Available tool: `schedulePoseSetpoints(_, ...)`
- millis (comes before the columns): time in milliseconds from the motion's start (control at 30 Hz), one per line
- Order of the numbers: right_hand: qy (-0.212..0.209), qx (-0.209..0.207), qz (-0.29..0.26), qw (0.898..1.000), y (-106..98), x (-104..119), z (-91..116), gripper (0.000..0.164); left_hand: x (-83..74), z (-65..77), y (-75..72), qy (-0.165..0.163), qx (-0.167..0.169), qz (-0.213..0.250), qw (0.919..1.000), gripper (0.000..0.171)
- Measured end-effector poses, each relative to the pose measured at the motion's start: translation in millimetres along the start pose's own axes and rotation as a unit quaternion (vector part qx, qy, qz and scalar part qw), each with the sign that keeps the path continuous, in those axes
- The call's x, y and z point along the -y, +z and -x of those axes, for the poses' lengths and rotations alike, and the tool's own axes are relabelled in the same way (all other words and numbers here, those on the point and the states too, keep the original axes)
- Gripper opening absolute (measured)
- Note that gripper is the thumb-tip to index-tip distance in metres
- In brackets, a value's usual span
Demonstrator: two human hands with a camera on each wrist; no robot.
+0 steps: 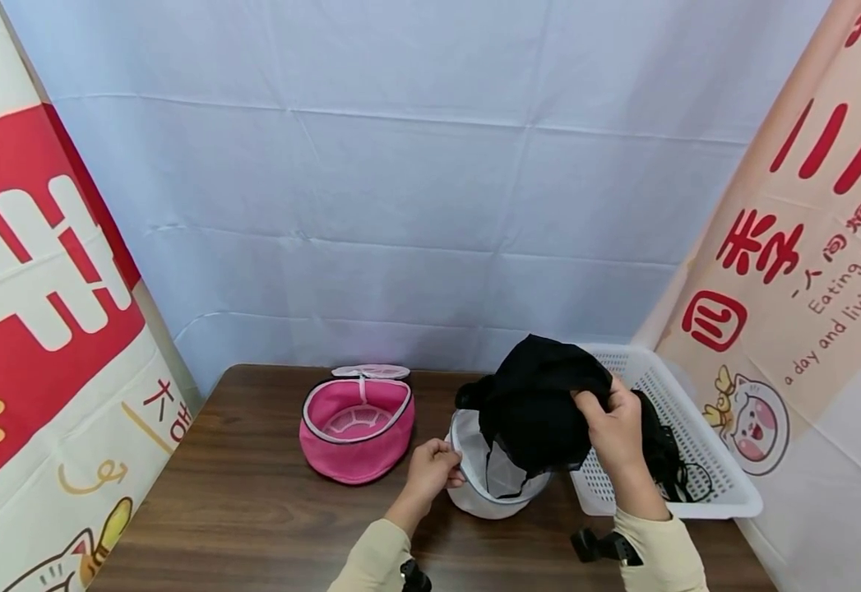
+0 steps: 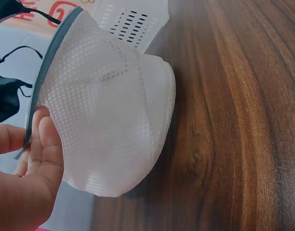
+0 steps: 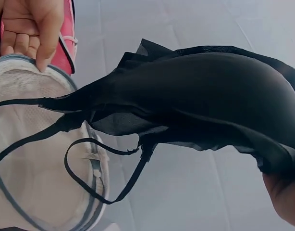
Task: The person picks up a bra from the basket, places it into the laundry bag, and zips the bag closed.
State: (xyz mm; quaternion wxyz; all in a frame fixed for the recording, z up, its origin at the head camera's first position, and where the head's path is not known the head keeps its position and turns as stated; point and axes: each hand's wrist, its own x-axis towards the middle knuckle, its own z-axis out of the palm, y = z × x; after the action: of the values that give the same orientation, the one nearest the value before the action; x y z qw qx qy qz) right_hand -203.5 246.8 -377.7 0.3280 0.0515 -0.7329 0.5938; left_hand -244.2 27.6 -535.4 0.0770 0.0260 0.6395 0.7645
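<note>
My right hand (image 1: pixel 615 427) pinches a black bra (image 1: pixel 541 403) and holds it up over a white mesh laundry bag (image 1: pixel 497 506). Thin straps (image 3: pixel 73 163) of the bra hang across the mouth of that bag in the right wrist view. With thumb and fingers, my left hand (image 1: pixel 433 470) grips the white bag's grey-edged rim at its left side. The bag stands on the table with its mouth open. In the left wrist view its mesh side (image 2: pixel 109 115) shows, the fingers at the zipper edge (image 2: pixel 44 65).
A pink laundry bag (image 1: pixel 359 460) with its lid folded back stands on the wooden table (image 1: pixel 267 501), left of the white one. At the right is a white perforated basket (image 1: pixel 726 485) with black strappy garments (image 1: pixel 663 448) in it. A pale cloth (image 1: pixel 400 205) hangs behind.
</note>
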Motion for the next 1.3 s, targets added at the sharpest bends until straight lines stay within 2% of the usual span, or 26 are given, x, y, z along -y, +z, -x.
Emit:
schedulePoseSetpoints(400,0.040,0.029,-0.027,0.998,3,-12,7,0.006,-3.0,-0.7,2.2,-0.002,0.000,0.005,1.0000,0.011)
schedulePoseSetpoints(533,0.028,0.036,-0.026,0.999,6,-2,9,0.006,-15.5,6.7,2.9,0.001,0.005,0.003,1.0000,0.013)
schedulePoseSetpoints(667,0.012,0.051,-0.017,0.998,9,8,11,0.004,-29.8,15.4,3.8,0.004,0.010,-0.004,0.9999,0.013)
schedulePoseSetpoints(767,0.019,0.070,0.007,0.997,11,4,13,0.003,-31.9,16.9,3.7,0.004,0.013,-0.002,0.9999,0.010)
schedulePoseSetpoints(1000,0.015,0.110,0.036,0.993,12,-36,13,0.007,-30.9,16.5,2.9,-0.002,0.010,0.007,0.9999,0.004)
schedulePoseSetpoints(1067,0.012,0.122,0.039,0.992,15,-31,14,0.008,-31.2,17.2,3.0,-0.002,0.010,0.007,0.9999,0.004)
schedulePoseSetpoints(1200,0.036,0.131,0.057,0.989,20,-19,17,0.010,-31.4,18.0,3.0,0.001,0.008,0.009,0.9999,0.009)
schedulePoseSetpoints(1300,0.060,0.130,0.068,0.987,22,-23,18,0.012,-31.8,17.8,3.1,-0.002,0.008,0.010,0.9999,0.009)
